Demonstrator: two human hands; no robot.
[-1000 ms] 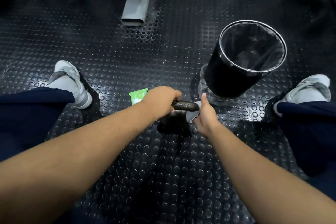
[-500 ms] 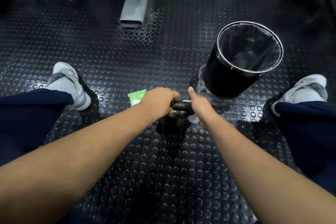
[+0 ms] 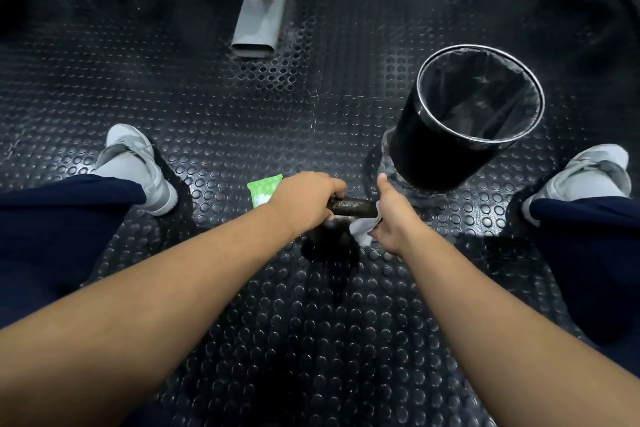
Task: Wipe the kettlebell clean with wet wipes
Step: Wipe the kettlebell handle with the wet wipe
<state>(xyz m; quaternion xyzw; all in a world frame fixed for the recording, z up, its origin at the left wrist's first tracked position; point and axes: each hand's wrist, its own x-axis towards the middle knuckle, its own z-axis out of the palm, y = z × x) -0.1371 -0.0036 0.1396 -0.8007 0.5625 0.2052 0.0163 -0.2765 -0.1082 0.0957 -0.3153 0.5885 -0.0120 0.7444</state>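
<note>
Left hand (image 3: pixel 306 199) grips kettlebell (image 3: pixel 353 207) handle; right hand (image 3: pixel 393 215) holds wipe (image 3: pixel 362 230).

The floor (image 3: pixel 207 107) looks like black rubber with raised round studs, slightly glossy. The kettlebell (image 3: pixel 353 207) handle is rough dark metal. The bin (image 3: pixel 429 149) is glossy black with a shiny metal rim.

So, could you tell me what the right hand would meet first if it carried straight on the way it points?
Probably the left hand. The right hand, holding the wet wipe at the kettlebell handle's right end, points along the handle towards it; depth is unclear.
</note>
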